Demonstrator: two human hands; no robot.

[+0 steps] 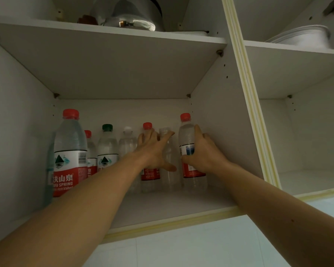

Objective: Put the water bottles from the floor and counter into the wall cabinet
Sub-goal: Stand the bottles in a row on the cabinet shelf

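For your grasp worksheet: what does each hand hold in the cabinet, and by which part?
The right hand grips the rightmost red-capped bottle around its middle, at the label. The left hand lies spread against the back bottles, gripping nothing.

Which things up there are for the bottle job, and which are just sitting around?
For the job:
water bottles in a row
bottle the right hand holds
left hand on the row
cabinet shelf

Just sitting there:
steel pot above
white dishes, upper right

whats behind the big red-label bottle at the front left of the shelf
Behind the big red-label bottle a smaller red-capped bottle shows its cap and part of its label; a bluish bottle peeks out left. Anything else there is covered.
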